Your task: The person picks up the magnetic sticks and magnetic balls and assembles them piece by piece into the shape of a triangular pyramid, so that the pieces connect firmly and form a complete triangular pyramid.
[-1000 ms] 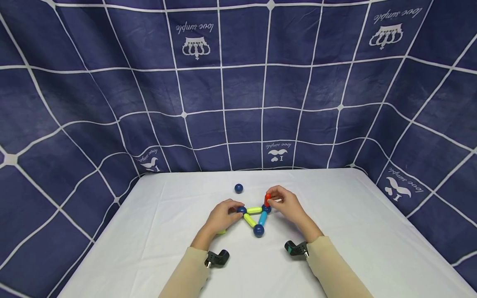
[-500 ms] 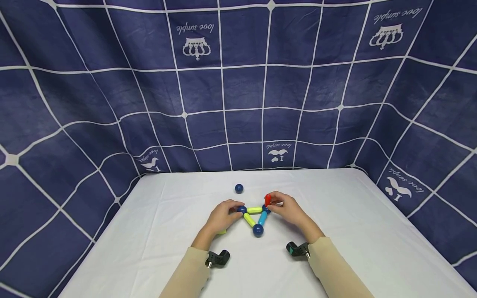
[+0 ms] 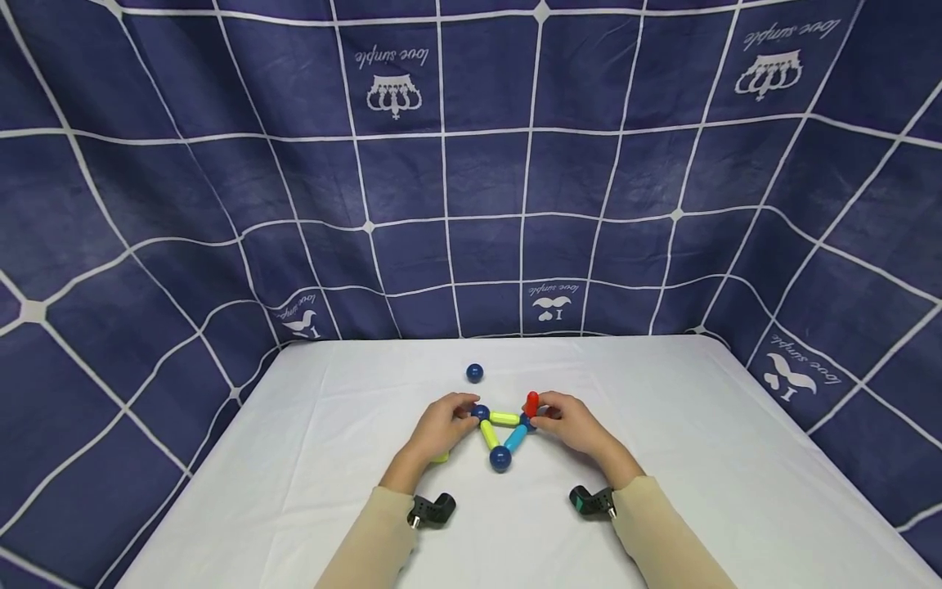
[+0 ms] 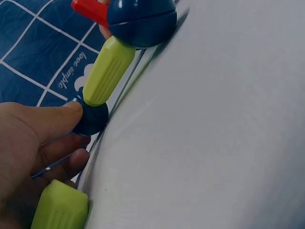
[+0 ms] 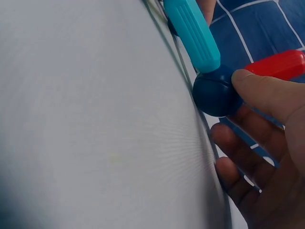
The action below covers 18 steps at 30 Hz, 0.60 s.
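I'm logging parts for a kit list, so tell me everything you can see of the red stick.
The red stick is short and slightly glossy, with a plastic look. It stands roughly upright, its lower end on the rightmost blue ball and its top end free. The right hand pinches that ball close beside it; whether any finger touches the stick itself cannot be told.

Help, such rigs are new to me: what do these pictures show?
These are a person's left hand and right hand. A head-worn camera takes the wide view; each wrist camera takes a close-up. On the white cloth, two lime sticks and a blue stick link three dark blue balls in a triangle. The left hand pinches the back left ball; the right hand holds the back right ball, where a red stick rises. A loose ball and another lime stick lie apart.
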### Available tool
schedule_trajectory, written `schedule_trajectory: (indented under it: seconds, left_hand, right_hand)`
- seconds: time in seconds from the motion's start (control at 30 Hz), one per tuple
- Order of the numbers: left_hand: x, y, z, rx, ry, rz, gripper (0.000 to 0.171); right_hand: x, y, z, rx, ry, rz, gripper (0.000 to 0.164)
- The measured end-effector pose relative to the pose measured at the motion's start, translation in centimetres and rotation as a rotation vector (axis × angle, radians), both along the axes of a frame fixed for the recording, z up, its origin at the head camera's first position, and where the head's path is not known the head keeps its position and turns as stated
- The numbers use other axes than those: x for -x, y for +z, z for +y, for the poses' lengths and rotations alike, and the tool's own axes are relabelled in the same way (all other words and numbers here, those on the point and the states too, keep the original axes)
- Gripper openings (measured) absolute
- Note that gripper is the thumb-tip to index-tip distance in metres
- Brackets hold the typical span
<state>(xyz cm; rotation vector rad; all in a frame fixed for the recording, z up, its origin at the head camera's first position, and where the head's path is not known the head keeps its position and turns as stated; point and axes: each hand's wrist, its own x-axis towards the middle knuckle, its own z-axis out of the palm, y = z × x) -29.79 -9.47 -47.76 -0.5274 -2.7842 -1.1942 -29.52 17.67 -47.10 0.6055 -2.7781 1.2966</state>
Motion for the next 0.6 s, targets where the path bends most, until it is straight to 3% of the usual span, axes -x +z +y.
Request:
schedule_trajectory:
  seconds: [0.2,0.43,0.6]
  left_hand:
    - [0.3,0.2,-0.4,-0.135,0.045,-0.037,0.028]
    - [0.7,0.6,-0.8,-0.364,0.14,-0.15,0.022]
    - [0.7,1.2,-1.4,-0.383,0.149,-0.188,0.02]
  right_hand:
    - [-0.4,-0.3,0.0,0.014,-0.028,0.01,0.016]
    - [-0.8,-1.0,-0.2,0.053,-0.086,-0.001,0.015]
    - [-1.1,-1.2,-0.3,0.083,-0.103,-0.003,0.018]
